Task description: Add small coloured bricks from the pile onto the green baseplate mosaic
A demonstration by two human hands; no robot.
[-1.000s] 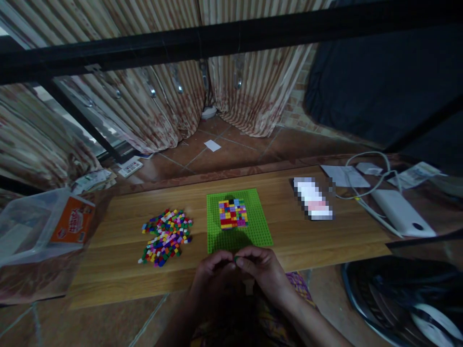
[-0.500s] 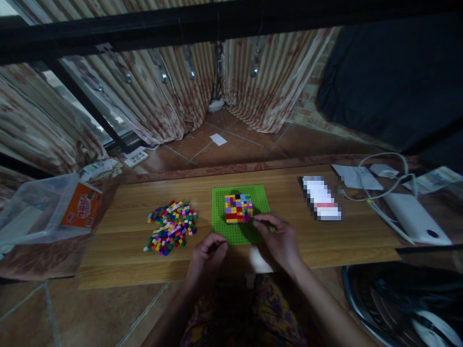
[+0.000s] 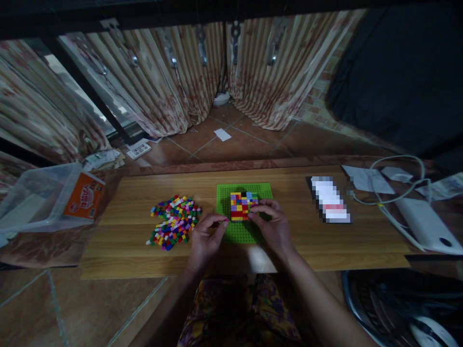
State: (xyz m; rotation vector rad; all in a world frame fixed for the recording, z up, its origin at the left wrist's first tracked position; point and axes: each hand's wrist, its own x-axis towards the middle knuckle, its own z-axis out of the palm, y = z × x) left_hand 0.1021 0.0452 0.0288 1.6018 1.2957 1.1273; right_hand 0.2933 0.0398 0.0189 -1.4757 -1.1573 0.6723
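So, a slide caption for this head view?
Both hands, left hand and right hand, at a multicoloured brick block on a green baseplate.

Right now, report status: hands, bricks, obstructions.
Right hand fingertips on brick block. Left hand at green baseplate edge. Loose bricks left, apart.

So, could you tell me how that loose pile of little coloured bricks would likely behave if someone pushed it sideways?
The pile of bricks would probably scatter rather than move together, since the pieces lie separate on the smooth wooden board. Being small and blocky, they should slide, not roll.

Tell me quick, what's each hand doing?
Left hand: pinched shut; contents cannot be told.
Right hand: fingertips on the brick block; grip unclear.
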